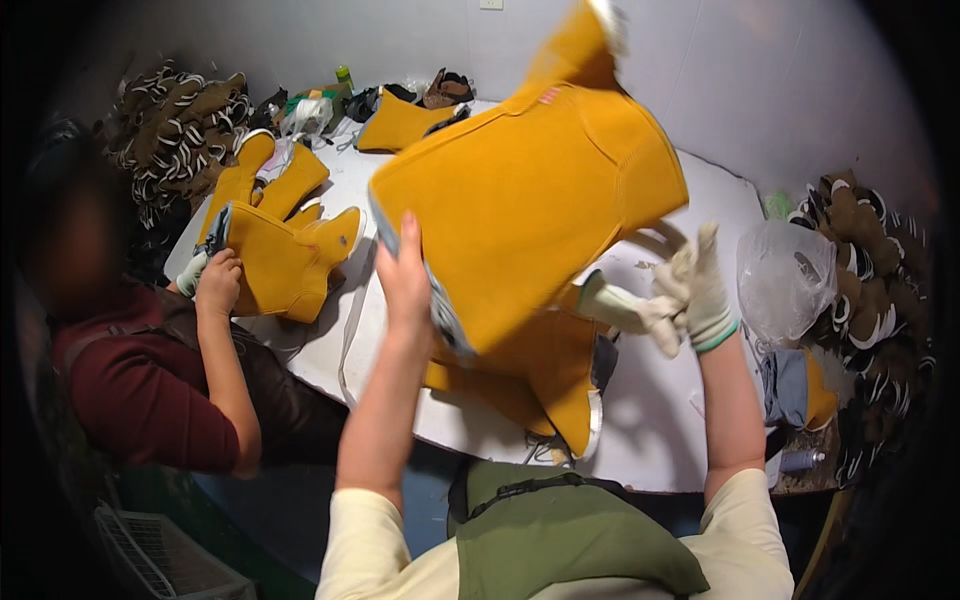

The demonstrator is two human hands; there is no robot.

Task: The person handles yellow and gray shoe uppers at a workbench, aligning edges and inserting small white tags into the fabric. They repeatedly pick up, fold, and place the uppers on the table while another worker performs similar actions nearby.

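Note:
My bare left hand (403, 280) pinches the grey-lined edge of a large yellow suede-like piece (520, 210), thumb on top. The piece is raised above the table, its narrow white-edged end pointing up and away. It is blurred there. My right hand (705, 290) wears a whitish knit glove with a green cuff edge. Its fingers close on a loose whitish glove (620, 308), whose cuff points left toward the yellow piece. Beneath the raised piece, another yellow piece (565, 375) with a white-trimmed end lies on the table near my body.
At left, a co-worker's hand (218, 285) holds a similar yellow piece (275, 262). More yellow pieces lie on the white table (655, 400). Brown white-trimmed pieces pile up at far left (180, 130) and right (870, 250). A clear plastic bag (785, 280) sits at right.

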